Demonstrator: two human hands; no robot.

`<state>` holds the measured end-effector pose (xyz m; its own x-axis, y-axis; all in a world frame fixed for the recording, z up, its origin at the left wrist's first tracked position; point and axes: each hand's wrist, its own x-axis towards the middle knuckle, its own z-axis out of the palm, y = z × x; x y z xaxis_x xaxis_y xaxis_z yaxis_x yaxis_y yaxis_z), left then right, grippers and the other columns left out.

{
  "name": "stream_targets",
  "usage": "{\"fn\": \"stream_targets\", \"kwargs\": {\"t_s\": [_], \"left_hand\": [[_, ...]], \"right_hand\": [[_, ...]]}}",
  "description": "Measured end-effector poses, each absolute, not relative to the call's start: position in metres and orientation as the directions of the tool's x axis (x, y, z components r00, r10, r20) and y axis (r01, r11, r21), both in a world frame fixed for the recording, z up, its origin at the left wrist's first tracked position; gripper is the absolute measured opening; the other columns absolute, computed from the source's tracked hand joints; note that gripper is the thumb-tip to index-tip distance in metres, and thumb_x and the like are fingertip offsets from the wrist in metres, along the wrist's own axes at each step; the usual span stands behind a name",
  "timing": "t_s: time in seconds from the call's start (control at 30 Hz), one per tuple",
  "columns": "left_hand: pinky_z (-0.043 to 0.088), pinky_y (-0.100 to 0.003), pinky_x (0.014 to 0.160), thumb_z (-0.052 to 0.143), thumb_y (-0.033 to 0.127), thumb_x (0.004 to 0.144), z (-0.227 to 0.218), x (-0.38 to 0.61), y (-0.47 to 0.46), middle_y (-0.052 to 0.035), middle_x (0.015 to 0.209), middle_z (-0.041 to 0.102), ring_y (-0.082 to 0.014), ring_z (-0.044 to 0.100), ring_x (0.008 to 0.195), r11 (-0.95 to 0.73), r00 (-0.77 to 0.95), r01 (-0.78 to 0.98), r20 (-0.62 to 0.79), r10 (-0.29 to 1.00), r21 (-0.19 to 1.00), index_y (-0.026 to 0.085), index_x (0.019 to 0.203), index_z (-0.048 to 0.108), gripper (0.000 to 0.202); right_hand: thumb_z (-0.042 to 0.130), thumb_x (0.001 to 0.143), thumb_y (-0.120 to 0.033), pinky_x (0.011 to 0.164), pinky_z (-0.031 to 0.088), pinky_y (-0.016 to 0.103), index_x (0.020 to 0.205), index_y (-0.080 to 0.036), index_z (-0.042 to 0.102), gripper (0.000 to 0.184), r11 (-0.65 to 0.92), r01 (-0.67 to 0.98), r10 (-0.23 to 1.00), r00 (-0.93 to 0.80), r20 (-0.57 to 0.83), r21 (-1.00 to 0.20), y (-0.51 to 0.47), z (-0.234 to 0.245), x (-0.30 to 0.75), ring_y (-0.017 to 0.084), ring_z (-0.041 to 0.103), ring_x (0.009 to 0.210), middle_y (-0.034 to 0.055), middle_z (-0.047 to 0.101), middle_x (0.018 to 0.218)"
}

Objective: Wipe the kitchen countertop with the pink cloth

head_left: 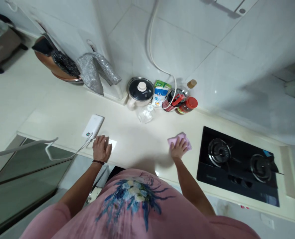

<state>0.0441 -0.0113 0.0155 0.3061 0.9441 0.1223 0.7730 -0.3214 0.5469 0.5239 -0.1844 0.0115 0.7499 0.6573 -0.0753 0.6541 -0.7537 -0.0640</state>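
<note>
My right hand lies on a pink cleaning cloth, pressing it to the pale countertop with the fingers over it. My left hand rests on the counter near its front edge, holding nothing, its fingers loosely bent and a little apart. A dark bracelet circles that wrist. Just beyond the left fingertips lies a white power bank with a white cable running off to the left.
Along the wall stand a lidded electric pot, a clear glass jar, seasoning bags and a red-capped jar. A black gas hob lies right of the cloth. Silver oven mitts hang at the left, beside a pan.
</note>
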Motion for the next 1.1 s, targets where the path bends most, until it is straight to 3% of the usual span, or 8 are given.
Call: {"fn": "stream_targets", "kwargs": {"t_s": [0.17, 0.37, 0.47, 0.57, 0.73, 0.87, 0.97, 1.1], "left_hand": [[0.024, -0.06, 0.13, 0.049, 0.045, 0.1, 0.018, 0.045, -0.01, -0.0161, 0.156, 0.053, -0.0363, 0.03, 0.158, -0.332, 0.327, 0.767, 0.109, 0.939, 0.55, 0.02, 0.147, 0.057, 0.054], [0.026, -0.058, 0.129, 0.047, 0.046, 0.102, 0.019, 0.045, -0.01, -0.0167, 0.154, 0.056, -0.0367, 0.032, 0.158, -0.336, 0.336, 0.77, 0.102, 0.936, 0.542, 0.019, 0.144, 0.06, 0.052], [0.023, -0.058, 0.129, 0.047, 0.046, 0.102, 0.019, 0.044, -0.011, -0.0165, 0.156, 0.055, -0.0367, 0.032, 0.159, -0.32, 0.334, 0.766, 0.081, 0.939, 0.557, 0.02, 0.146, 0.059, 0.052], [0.018, -0.059, 0.13, 0.048, 0.044, 0.102, 0.018, 0.044, -0.012, -0.0161, 0.16, 0.053, -0.0364, 0.029, 0.161, -0.307, 0.338, 0.76, 0.055, 0.94, 0.573, 0.02, 0.149, 0.058, 0.053], [0.012, -0.058, 0.132, 0.045, 0.044, 0.103, 0.021, 0.045, -0.014, -0.0157, 0.163, 0.05, -0.0345, 0.026, 0.163, -0.305, 0.354, 0.763, 0.026, 0.935, 0.57, 0.019, 0.151, 0.057, 0.055], [0.012, -0.058, 0.132, 0.045, 0.042, 0.102, 0.022, 0.046, -0.014, -0.0155, 0.164, 0.05, -0.0345, 0.026, 0.163, -0.304, 0.357, 0.771, 0.015, 0.934, 0.559, 0.019, 0.151, 0.056, 0.055], [0.013, -0.058, 0.132, 0.046, 0.041, 0.102, 0.022, 0.046, -0.015, -0.0159, 0.164, 0.051, -0.0346, 0.027, 0.163, -0.301, 0.342, 0.781, 0.029, 0.939, 0.547, 0.019, 0.151, 0.057, 0.055], [0.013, -0.059, 0.132, 0.047, 0.039, 0.101, 0.022, 0.048, -0.016, -0.016, 0.162, 0.052, -0.0339, 0.027, 0.163, -0.294, 0.327, 0.791, 0.035, 0.944, 0.537, 0.019, 0.15, 0.058, 0.054]], "right_hand": [[0.039, 0.107, -0.053, 0.13, 0.007, 0.071, 0.172, -0.029, 0.028, 0.07, -0.346, 0.912, 0.936, 0.317, -0.156, -0.221, -0.138, 0.016, 0.391, 0.04, 0.006, 0.167, 0.011, 0.02, 0.182], [0.052, 0.104, -0.052, 0.134, 0.004, 0.062, 0.169, -0.034, 0.034, 0.071, -0.067, 0.955, 0.987, 0.021, -0.158, -0.291, -0.114, 0.025, 0.32, 0.035, 0.014, 0.167, 0.0054, 0.025, 0.181], [0.049, 0.104, -0.052, 0.134, 0.007, 0.062, 0.168, -0.035, 0.037, 0.067, -0.135, 0.953, 0.978, 0.085, -0.189, -0.27, -0.138, 0.026, 0.344, 0.034, 0.013, 0.167, 0.0041, 0.026, 0.181], [0.039, 0.106, -0.054, 0.132, 0.009, 0.066, 0.169, -0.03, 0.036, 0.067, -0.41, 0.893, 0.903, 0.37, -0.219, -0.183, -0.195, 0.025, 0.393, 0.036, 0.009, 0.168, 0.0074, 0.024, 0.181], [0.021, 0.107, -0.058, 0.128, 0.017, 0.072, 0.173, -0.024, 0.02, 0.075, -0.856, 0.514, 0.512, 0.83, -0.219, -0.055, -0.318, 0.024, 0.47, 0.038, 0.01, 0.167, 0.0154, 0.019, 0.181], [0.014, 0.106, -0.06, 0.124, 0.021, 0.076, 0.174, -0.023, 0.018, 0.077, -0.964, 0.266, 0.267, 0.953, -0.144, -0.021, -0.354, 0.021, 0.481, 0.039, 0.023, 0.164, 0.0219, 0.024, 0.178], [0.016, 0.107, -0.056, 0.122, 0.017, 0.081, 0.173, -0.021, 0.02, 0.075, -0.926, 0.377, 0.379, 0.923, -0.068, -0.036, -0.331, 0.016, 0.446, 0.041, 0.022, 0.163, 0.024, 0.027, 0.177], [0.035, 0.106, -0.05, 0.126, 0.015, 0.075, 0.171, -0.021, 0.031, 0.071, -0.629, 0.773, 0.774, 0.612, -0.165, -0.083, -0.273, 0.012, 0.371, 0.043, 0.013, 0.166, 0.0193, 0.029, 0.177]]}}
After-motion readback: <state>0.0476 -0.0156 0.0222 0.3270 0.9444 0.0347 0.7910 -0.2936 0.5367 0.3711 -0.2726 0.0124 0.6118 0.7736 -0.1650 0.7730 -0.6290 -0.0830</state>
